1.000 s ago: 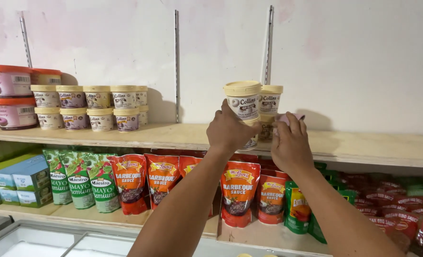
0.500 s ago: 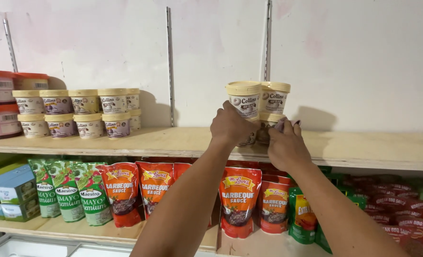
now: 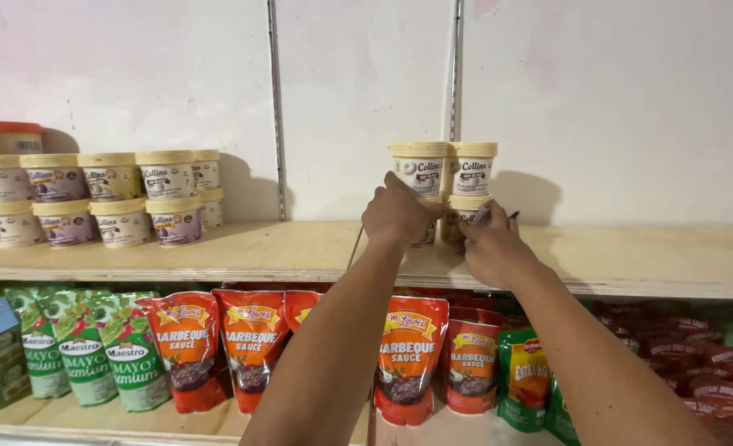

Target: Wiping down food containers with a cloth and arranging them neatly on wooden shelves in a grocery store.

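- Head view: wooden upper shelf (image 3: pixel 647 260) against a white wall, crossing the middle of the frame.
- Cream-lidded tubs (image 3: pixel 442 169): four, stacked two on two, centre of the frame, on the shelf.
- Left hand (image 3: pixel 398 216): grip closed around the lower left tub of the stack, fingers wrapped over its front.
- Right hand (image 3: pixel 492 248): against the lower right tub; whether its grip is closed on the tub or merely resting cannot be told.
- Second group of like tubs (image 3: pixel 102 198): left of the frame, same shelf, two tiers, well apart from the hands.
- Lower shelf: red barbecue sauce pouches (image 3: pixel 408 355) at centre, green mayonnaise pouches (image 3: pixel 82 355) at lower left.
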